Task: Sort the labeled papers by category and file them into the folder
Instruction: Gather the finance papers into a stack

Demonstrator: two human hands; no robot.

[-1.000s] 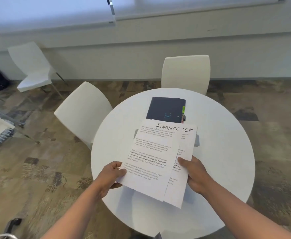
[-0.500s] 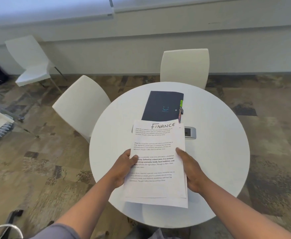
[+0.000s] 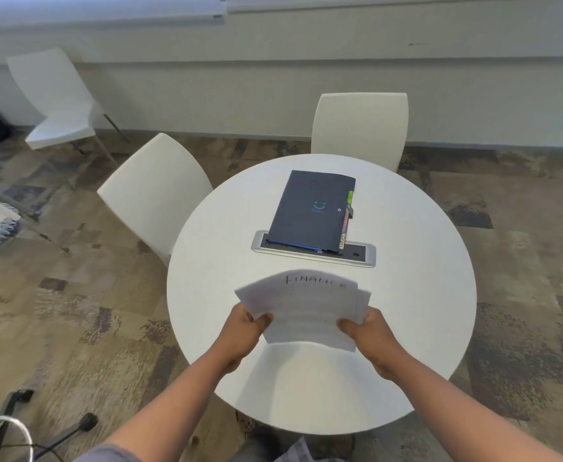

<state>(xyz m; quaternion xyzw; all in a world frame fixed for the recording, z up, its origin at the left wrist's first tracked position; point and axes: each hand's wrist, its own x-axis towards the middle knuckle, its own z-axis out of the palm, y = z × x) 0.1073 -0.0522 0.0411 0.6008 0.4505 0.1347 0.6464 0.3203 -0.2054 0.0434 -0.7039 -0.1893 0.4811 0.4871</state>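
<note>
A small stack of white printed papers (image 3: 306,310) hangs just above the near half of the round white table (image 3: 423,295), blurred, with a handwritten heading on the top sheet. My left hand (image 3: 245,330) grips the stack's left edge and my right hand (image 3: 368,331) grips its right edge, thumbs on top. The dark navy folder (image 3: 310,211) lies shut farther back on the table, coloured tabs showing along its right side.
A grey power outlet panel (image 3: 356,255) is set in the table, partly under the folder. White chairs stand at the far side (image 3: 360,128), the left (image 3: 153,191) and back left (image 3: 53,101). A black stand and cables (image 3: 23,428) lie on the floor at lower left.
The two sheets were squared together, then both hands lowered the stack toward me and flatter over the table. The folder and outlet panel behind it now show fully.
</note>
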